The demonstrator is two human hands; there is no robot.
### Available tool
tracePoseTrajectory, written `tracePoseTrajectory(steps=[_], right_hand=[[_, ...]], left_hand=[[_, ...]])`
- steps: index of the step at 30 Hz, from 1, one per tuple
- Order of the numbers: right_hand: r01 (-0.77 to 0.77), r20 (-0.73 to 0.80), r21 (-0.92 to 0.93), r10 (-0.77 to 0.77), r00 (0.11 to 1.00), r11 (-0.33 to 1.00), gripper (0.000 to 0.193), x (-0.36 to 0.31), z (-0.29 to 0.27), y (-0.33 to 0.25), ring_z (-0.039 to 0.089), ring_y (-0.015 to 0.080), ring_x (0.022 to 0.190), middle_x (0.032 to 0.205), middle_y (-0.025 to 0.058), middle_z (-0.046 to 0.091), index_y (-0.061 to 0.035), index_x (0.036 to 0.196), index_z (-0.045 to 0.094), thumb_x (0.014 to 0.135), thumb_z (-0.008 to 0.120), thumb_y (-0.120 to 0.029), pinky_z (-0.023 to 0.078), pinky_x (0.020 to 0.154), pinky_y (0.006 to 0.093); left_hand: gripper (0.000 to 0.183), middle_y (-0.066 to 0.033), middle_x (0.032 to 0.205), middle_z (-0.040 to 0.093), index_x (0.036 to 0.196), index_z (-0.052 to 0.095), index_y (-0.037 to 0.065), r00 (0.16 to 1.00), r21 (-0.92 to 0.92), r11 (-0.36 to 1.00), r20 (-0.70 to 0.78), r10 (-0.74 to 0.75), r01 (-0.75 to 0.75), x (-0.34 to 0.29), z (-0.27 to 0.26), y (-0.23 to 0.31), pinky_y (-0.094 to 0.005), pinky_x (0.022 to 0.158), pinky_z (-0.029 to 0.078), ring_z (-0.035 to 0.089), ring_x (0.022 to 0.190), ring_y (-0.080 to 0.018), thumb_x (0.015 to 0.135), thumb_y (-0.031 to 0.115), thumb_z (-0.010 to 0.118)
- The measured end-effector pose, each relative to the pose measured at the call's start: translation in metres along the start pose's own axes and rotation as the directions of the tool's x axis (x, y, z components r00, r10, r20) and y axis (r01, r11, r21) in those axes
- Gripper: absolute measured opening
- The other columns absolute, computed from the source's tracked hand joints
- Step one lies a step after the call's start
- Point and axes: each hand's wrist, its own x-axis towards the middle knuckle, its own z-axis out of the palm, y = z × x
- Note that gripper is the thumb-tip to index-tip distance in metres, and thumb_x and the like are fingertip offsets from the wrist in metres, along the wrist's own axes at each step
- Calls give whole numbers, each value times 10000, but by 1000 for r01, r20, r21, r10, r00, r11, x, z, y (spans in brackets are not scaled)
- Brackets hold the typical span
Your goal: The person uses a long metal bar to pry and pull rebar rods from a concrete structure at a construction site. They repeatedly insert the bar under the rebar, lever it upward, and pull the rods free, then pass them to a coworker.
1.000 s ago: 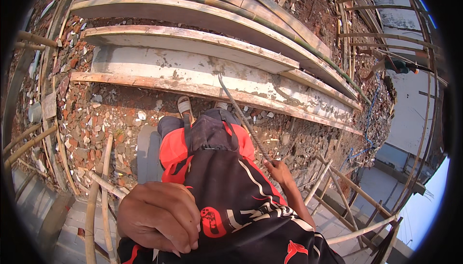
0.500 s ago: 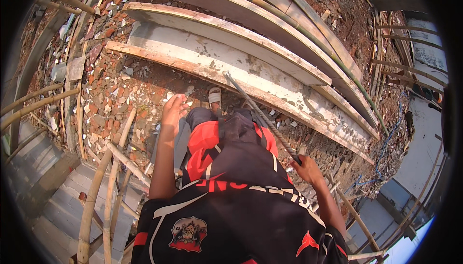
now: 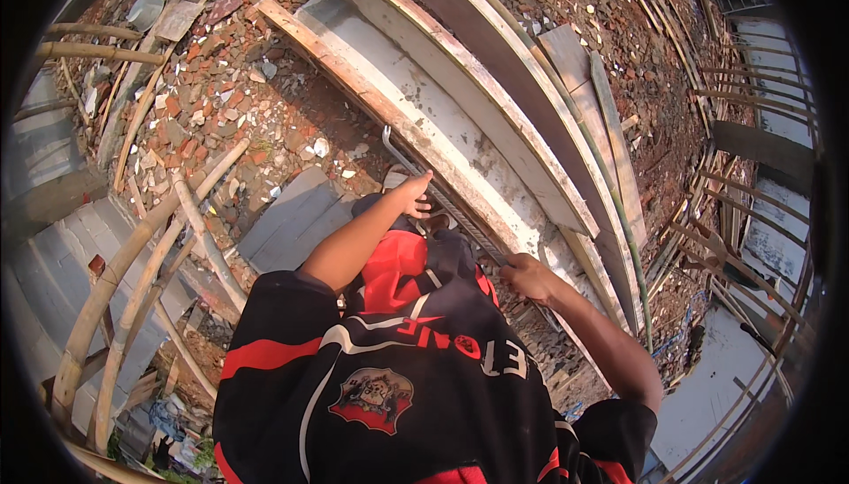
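Observation:
A ribbed grey steel crowbar (image 3: 471,229) with a bent tip slants along the near edge of a long wooden form (image 3: 367,99). My right hand (image 3: 529,277) is closed round its lower end. Farther up, beside the bar's upper part, my left hand (image 3: 414,195) has its fingers partly spread and seems to touch it; the contact is partly hidden. The bent tip lies by the outer face of the form's near board. Inside the form, pale grey concrete (image 3: 424,99) shows between the boards. My sandalled foot is mostly hidden behind the left forearm.
Broken brick and tile rubble (image 3: 212,104) covers the ground. Bamboo poles (image 3: 146,281) stand at the left, beside a grey board (image 3: 296,219). Beyond the form, a dark board and a long green bamboo pole (image 3: 584,139) run alongside. Loose planks (image 3: 579,77) lie farther off.
My view has turned, and I am closer to the form. My left hand has come from open air to the crowbar. The bar now lies lower along the near board, still in my right hand.

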Motion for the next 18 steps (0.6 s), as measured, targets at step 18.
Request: tracePoseTrajectory(steps=[18], right_hand=[[17, 175, -176, 14, 985, 984, 177, 59, -32, -231, 424, 87, 479, 641, 72, 475, 77, 747, 496, 886, 455, -26, 352, 364, 211]], left_hand=[[42, -42, 779, 445, 837, 441, 89, 846, -832, 455, -31, 532, -317, 94, -40, 82, -403, 703, 456, 459, 693, -174, 870, 80, 415]])
